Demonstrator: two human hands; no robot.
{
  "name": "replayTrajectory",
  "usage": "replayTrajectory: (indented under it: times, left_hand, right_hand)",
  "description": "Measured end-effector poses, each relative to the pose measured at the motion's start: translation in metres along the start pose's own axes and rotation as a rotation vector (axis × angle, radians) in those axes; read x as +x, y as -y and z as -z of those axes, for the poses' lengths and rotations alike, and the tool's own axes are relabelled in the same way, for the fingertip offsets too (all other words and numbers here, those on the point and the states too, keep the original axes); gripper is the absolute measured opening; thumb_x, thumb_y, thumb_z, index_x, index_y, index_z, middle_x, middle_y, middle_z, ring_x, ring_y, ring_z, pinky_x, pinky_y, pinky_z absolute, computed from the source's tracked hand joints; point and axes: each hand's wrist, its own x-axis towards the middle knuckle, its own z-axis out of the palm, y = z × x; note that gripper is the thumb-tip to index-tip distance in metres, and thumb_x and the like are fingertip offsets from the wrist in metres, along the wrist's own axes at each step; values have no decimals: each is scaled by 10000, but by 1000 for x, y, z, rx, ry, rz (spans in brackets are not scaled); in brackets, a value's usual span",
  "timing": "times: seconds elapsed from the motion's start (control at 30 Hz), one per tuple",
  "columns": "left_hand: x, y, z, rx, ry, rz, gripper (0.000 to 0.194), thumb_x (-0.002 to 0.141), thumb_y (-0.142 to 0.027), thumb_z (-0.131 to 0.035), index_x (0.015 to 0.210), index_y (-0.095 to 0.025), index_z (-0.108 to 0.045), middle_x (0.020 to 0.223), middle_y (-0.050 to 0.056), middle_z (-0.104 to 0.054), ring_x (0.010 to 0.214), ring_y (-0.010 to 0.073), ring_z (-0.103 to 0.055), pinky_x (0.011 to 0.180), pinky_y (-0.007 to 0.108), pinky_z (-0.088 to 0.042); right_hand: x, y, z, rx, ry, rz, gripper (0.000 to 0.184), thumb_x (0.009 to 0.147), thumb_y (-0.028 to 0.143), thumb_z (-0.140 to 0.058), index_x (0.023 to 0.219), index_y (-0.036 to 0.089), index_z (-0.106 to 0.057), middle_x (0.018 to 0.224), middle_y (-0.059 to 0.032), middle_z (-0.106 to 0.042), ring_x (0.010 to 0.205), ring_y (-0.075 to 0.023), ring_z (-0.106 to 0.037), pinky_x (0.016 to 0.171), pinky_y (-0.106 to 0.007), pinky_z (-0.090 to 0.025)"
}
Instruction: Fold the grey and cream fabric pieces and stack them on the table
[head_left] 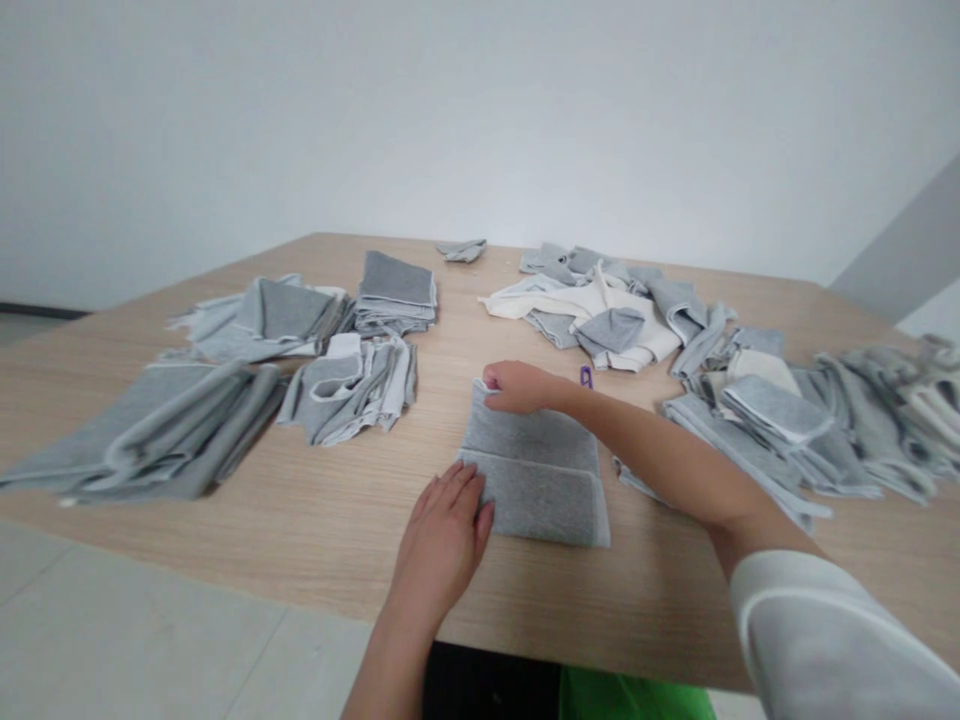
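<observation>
Lying nearly flat at 6 o'clock on the wood-grain table [322,520]: grey cloth [538,480], soft-looking, roughly rectangular, 1 pale line crossing it. Left hand [446,525], palm down, fingers extended, rests on its 8 o'clock edge, gripping nothing. Right hand [521,388], nearly closed, pinches its 11 o'clock corner.

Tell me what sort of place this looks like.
Probably a textile workroom of some kind, though no sign confirms it: a wood-grain table bears several piles of grey fabric, with a plain white wall behind.
</observation>
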Motion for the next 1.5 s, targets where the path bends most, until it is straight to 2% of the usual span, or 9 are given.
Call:
replayTrajectory:
  times: [0.23, 0.5, 0.6, 0.77, 1.0, 1.1, 1.2, 1.37, 1.5]
  left_hand:
    - [0, -2, 2, -3, 34, 22, 325, 909, -294, -506, 1177, -144, -613, 1292, 133, -611, 1262, 291, -511, 1065, 510, -412]
    - [-1, -3, 6, -24, 74, 43, 351, 814, -206, -574, 1157, -151, -623, 1267, 153, -612, 1250, 308, -515, 1071, 510, -394]
    - [-2, -1, 6, -47, 86, 48, 428, 804, -202, -581, 1227, -136, -586, 1325, 164, -573, 1280, 307, -488, 1086, 502, -377]
    - [0, -2, 6, -96, 81, 73, 436, 843, -235, -556, 1260, -109, -559, 1352, 188, -549, 1298, 312, -470, 1103, 515, -349]
    - [2, 3, 13, -233, 67, 67, 448, 839, -146, -456, 1274, -153, -564, 1371, 125, -553, 1329, 250, -446, 1121, 475, -346]
    - [-2, 12, 16, -466, 11, 168, 375, 878, -159, -389, 1146, -187, -650, 1328, 72, -599, 1356, 195, -416, 1140, 418, -329]
    - [-5, 14, 19, -699, -45, 356, 318, 925, -284, -408, 1004, -199, -704, 1255, 67, -651, 1357, 211, -416, 1140, 446, -323]
    - [1, 7, 27, -582, 36, 268, 238, 871, -403, -551, 830, -227, -706, 1233, 54, -663, 1342, 251, -435, 1155, 483, -288]
    - [3, 7, 27, -468, -66, 291, 329, 913, -415, -475, 723, -223, -663, 1184, 58, -685, 1294, 246, -488, 1117, 478, -357]
  right_hand:
    - [-47, 52, -7, -126, -28, -11, 303, 919, 280, -401, 1084, 103, -584, 977, -198, -697, 841, -282, -661, 688, -360, -467]
    - [-88, 91, -23, -67, 82, 175, 287, 902, 374, -477, 889, 162, -670, 825, -116, -736, 714, -239, -674, 582, -320, -457]
    - [-100, 91, -24, 1, 63, 184, 323, 912, 402, -467, 886, 154, -672, 795, -117, -734, 665, -233, -651, 576, -328, -430]
    - [-110, 72, -31, 2, -11, 9, 320, 957, 377, -399, 947, 172, -645, 815, -91, -713, 679, -197, -625, 577, -302, -387]
    - [-124, 53, -50, -14, 40, 130, 250, 928, 325, -493, 949, 144, -664, 944, -117, -647, 905, -226, -583, 780, -340, -436]
    - [-131, 52, -57, 18, 22, 109, 245, 919, 333, -514, 994, 144, -651, 989, -116, -614, 945, -225, -551, 827, -351, -433]
    - [-137, 51, -61, 29, -17, 76, 230, 913, 326, -519, 980, 143, -640, 1009, -113, -592, 955, -225, -529, 842, -356, -432]
    - [-148, 53, -69, -9, -70, 58, 218, 921, 324, -500, 941, 152, -631, 996, -107, -580, 937, -231, -504, 824, -368, -429]
    - [-158, 57, -79, -52, -132, 89, 211, 920, 335, -503, 941, 165, -628, 996, -107, -587, 938, -241, -496, 812, -386, -416]
